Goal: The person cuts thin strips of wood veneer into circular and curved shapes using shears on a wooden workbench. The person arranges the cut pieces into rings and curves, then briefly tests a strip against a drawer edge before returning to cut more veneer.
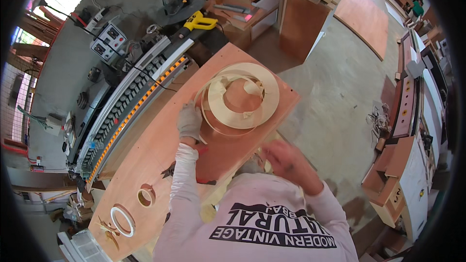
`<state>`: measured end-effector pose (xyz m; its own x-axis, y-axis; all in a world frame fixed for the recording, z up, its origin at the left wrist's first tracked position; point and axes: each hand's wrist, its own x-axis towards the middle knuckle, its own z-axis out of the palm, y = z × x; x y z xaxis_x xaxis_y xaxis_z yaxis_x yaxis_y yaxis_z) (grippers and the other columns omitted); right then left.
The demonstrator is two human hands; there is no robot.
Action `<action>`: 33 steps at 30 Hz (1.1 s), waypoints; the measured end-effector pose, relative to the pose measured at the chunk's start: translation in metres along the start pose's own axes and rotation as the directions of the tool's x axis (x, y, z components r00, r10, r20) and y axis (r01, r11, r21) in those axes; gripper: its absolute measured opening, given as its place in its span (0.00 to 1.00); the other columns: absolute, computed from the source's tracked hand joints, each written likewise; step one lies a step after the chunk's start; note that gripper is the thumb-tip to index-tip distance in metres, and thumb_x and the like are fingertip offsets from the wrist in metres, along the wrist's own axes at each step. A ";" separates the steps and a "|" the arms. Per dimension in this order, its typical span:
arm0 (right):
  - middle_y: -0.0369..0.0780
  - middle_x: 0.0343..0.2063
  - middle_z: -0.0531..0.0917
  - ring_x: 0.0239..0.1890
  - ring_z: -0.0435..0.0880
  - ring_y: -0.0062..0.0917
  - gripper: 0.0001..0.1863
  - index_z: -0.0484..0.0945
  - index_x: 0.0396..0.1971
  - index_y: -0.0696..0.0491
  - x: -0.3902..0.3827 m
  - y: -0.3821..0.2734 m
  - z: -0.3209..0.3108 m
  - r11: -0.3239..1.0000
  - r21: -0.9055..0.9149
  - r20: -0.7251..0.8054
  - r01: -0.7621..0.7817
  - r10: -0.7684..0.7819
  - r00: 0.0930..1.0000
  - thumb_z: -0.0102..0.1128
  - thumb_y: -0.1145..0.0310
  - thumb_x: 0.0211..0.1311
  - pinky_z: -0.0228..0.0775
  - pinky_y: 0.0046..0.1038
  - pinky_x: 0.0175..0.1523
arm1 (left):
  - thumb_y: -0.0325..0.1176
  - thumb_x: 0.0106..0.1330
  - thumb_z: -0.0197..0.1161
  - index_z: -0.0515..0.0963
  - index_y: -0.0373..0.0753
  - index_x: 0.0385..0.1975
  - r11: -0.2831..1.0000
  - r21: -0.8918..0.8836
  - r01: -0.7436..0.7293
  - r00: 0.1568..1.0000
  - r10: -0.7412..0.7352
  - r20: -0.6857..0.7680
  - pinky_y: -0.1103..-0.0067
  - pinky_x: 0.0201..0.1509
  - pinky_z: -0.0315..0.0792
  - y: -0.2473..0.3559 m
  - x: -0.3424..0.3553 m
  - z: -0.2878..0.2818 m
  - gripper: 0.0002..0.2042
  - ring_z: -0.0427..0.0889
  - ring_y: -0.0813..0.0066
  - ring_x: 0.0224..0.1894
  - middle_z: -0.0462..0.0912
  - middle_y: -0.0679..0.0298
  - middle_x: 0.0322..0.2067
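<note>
A large coil of pale edge banding (268, 85) lies flat on the reddish wooden panel (155, 165), with a loose strip looping around its left and near sides. My left hand (189, 122), in a grey glove, rests at the coil's left side with its fingers closed on the loose strip; the fingertips are partly hidden. Beyond the panel's right edge, close to my body, my bare right hand (284, 160) is raised and smeared by motion. Partly covered by my left forearm, a dark tool with red parts (206, 182) lies on the panel.
A tan tape roll (145, 196) and a white ring (122, 221) lie on the panel's near left part. Left of it runs a roller conveyor (131, 75) with an orange-marked edge. A yellow heat gun (198, 22) lies beyond. Brown cabinets (303, 24) stand at the back.
</note>
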<state>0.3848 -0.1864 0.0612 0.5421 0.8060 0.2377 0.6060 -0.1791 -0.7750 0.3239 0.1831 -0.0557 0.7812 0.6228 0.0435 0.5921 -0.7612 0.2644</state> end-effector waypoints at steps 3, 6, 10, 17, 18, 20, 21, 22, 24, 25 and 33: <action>0.49 0.43 0.83 0.36 0.85 0.43 0.22 0.76 0.57 0.60 0.033 0.056 0.021 0.964 -0.006 -0.087 -0.264 0.263 0.961 0.65 0.70 0.65 0.77 0.40 0.40 | 0.38 0.69 0.59 0.81 0.38 0.51 0.999 0.009 -0.037 0.999 0.037 -0.024 0.57 0.49 0.78 -0.006 0.028 -0.005 0.15 0.85 0.46 0.44 0.85 0.47 0.41; 0.51 0.48 0.81 0.38 0.85 0.44 0.30 0.70 0.64 0.61 0.053 0.092 0.034 0.933 -0.072 -0.175 -0.352 0.336 0.926 0.66 0.67 0.65 0.77 0.40 0.44 | 0.40 0.70 0.59 0.81 0.40 0.54 0.993 -0.065 -0.097 0.992 0.091 -0.090 0.59 0.47 0.79 0.003 0.040 -0.015 0.17 0.86 0.49 0.43 0.86 0.49 0.40; 0.52 0.45 0.81 0.41 0.83 0.46 0.37 0.63 0.69 0.62 0.065 0.116 0.029 0.885 -0.101 -0.167 -0.455 0.436 0.884 0.68 0.64 0.64 0.77 0.40 0.46 | 0.39 0.73 0.57 0.81 0.42 0.55 0.973 -0.142 -0.180 0.975 0.158 -0.154 0.59 0.47 0.79 0.028 0.052 -0.027 0.16 0.86 0.49 0.43 0.86 0.50 0.41; 0.48 0.35 0.84 0.34 0.84 0.40 0.36 0.64 0.70 0.58 0.089 0.143 0.021 0.907 0.006 -0.161 -0.422 0.417 0.894 0.66 0.70 0.63 0.77 0.37 0.41 | 0.37 0.74 0.58 0.81 0.41 0.57 0.947 -0.214 -0.240 0.970 0.226 -0.086 0.63 0.47 0.78 0.088 0.069 -0.047 0.16 0.85 0.51 0.43 0.86 0.51 0.42; 0.48 0.35 0.83 0.34 0.84 0.42 0.36 0.64 0.71 0.57 0.095 0.149 0.021 0.935 -0.065 -0.237 -0.348 0.324 0.916 0.65 0.71 0.62 0.77 0.38 0.41 | 0.36 0.74 0.58 0.82 0.40 0.57 0.933 -0.256 -0.253 0.966 0.232 -0.111 0.64 0.47 0.78 0.096 0.072 -0.051 0.16 0.85 0.52 0.43 0.86 0.51 0.41; 0.49 0.35 0.83 0.35 0.84 0.45 0.35 0.65 0.70 0.54 0.103 0.164 0.014 0.944 -0.144 -0.327 -0.298 0.239 0.914 0.63 0.74 0.62 0.77 0.41 0.41 | 0.38 0.74 0.56 0.80 0.42 0.58 0.937 -0.248 -0.245 0.969 0.248 -0.019 0.61 0.47 0.78 0.111 0.084 -0.056 0.17 0.85 0.51 0.43 0.85 0.52 0.41; 0.49 0.35 0.83 0.36 0.83 0.47 0.33 0.67 0.69 0.53 0.105 0.173 0.006 0.932 -0.148 -0.342 -0.330 0.264 0.902 0.61 0.75 0.62 0.76 0.42 0.42 | 0.39 0.74 0.55 0.79 0.44 0.58 0.937 -0.248 -0.245 0.965 0.259 0.027 0.60 0.47 0.79 0.115 0.089 -0.057 0.17 0.85 0.51 0.44 0.85 0.52 0.41; 0.50 0.35 0.83 0.37 0.83 0.48 0.32 0.68 0.68 0.52 0.104 0.181 -0.002 0.920 -0.153 -0.352 -0.362 0.291 0.890 0.60 0.76 0.61 0.76 0.43 0.42 | 0.39 0.74 0.55 0.79 0.44 0.59 0.955 -0.140 -0.263 0.960 0.274 0.065 0.59 0.47 0.79 0.118 0.094 -0.057 0.17 0.86 0.51 0.44 0.85 0.52 0.41; 0.51 0.35 0.82 0.39 0.82 0.49 0.29 0.72 0.65 0.51 0.108 0.199 -0.017 0.919 -0.114 -0.203 -0.378 0.351 0.914 0.58 0.76 0.61 0.76 0.44 0.42 | 0.39 0.74 0.53 0.77 0.46 0.60 0.954 0.064 -0.292 0.950 0.282 0.135 0.59 0.47 0.79 0.120 0.105 -0.052 0.18 0.86 0.51 0.44 0.85 0.53 0.39; 0.51 0.36 0.82 0.39 0.82 0.50 0.27 0.74 0.63 0.50 0.111 0.206 -0.022 0.917 -0.085 -0.132 -0.390 0.377 0.917 0.58 0.77 0.61 0.76 0.45 0.43 | 0.39 0.74 0.53 0.77 0.47 0.60 0.955 0.112 -0.273 0.954 0.254 0.157 0.59 0.47 0.79 0.117 0.108 -0.049 0.17 0.86 0.51 0.44 0.85 0.53 0.39; 0.53 0.38 0.81 0.40 0.80 0.52 0.26 0.74 0.62 0.54 0.155 0.232 -0.030 0.947 -0.126 0.093 -0.295 0.307 0.947 0.56 0.76 0.62 0.74 0.48 0.45 | 0.40 0.75 0.52 0.81 0.48 0.41 0.983 0.123 -0.139 0.986 0.126 0.111 0.58 0.43 0.80 0.051 0.134 -0.034 0.10 0.87 0.51 0.41 0.85 0.54 0.39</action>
<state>0.6265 -0.1199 -0.0643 0.6457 0.7606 -0.0674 0.4876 -0.4787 -0.7301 0.4519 0.2333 -0.0032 0.8666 0.4980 -0.0310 0.4973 -0.8570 0.1351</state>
